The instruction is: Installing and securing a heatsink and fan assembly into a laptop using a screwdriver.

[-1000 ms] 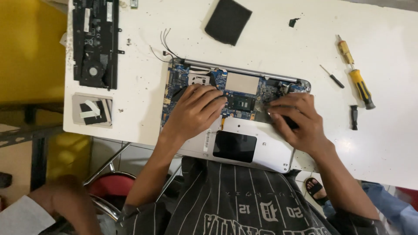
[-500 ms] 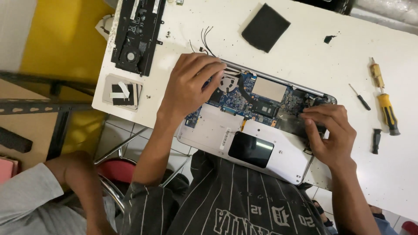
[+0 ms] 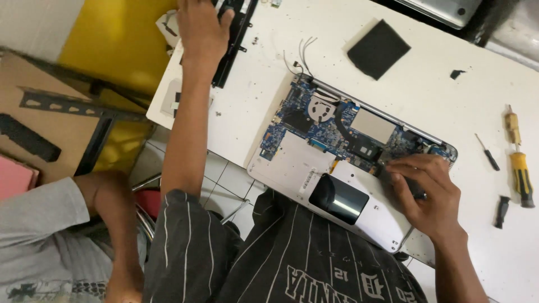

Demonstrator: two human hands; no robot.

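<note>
- Far left of the frame: another person's arm (image 3: 112,224) in a grey sleeve, bent at the elbow beside the table and touching nothing on it.
- Upper left: the left hand (image 3: 201,28) lies palm down on a long black part (image 3: 233,39) at the table's corner, fingers spread flat over it; whether they pinch it cannot be told. The part looks rigid and light, best lifted by its long edges.
- Centre: the opened laptop (image 3: 292,168) lies at the near edge of the white table (image 3: 438,106), its blue circuit board (image 3: 306,120) and fan bare. The board is probably fragile; the stiff, fairly heavy silver case is safer to hold by its rim.
- Upper centre: a black foam square (image 3: 378,49), soft and flat, well apart from both hands.
- Right of centre: the right hand (image 3: 429,188) rests on the laptop's right end, fingers curled down onto a dark piece by the board.
- Far right: a yellow-handled screwdriver (image 3: 521,177), untouched.
</note>
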